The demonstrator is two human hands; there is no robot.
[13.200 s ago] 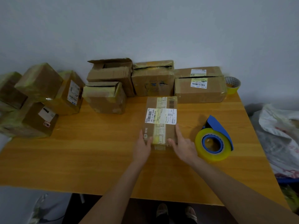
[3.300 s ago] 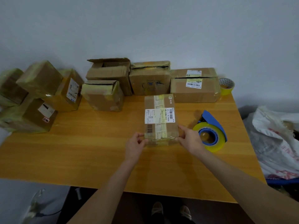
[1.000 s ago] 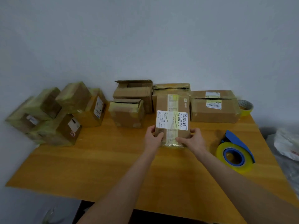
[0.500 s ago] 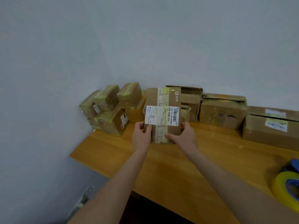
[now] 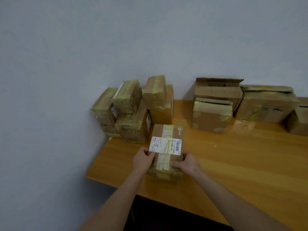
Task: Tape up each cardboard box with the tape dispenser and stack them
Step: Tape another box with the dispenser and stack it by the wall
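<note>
A taped cardboard box with a white shipping label sits low over the left end of the wooden table. My left hand grips its near left corner and my right hand grips its near right edge. Just behind it, in the table's left corner against the wall, stands a pile of taped boxes wrapped in yellowish tape. The tape dispenser is out of view.
Several boxes line the wall to the right: a small one with a slit top, an open-flapped one behind it, and a wider one. The table's left edge drops off just left of the held box.
Both hands have carried the labelled box left and lowered it near the taped pile. The view has swung left, and the tape dispenser has left the frame.
</note>
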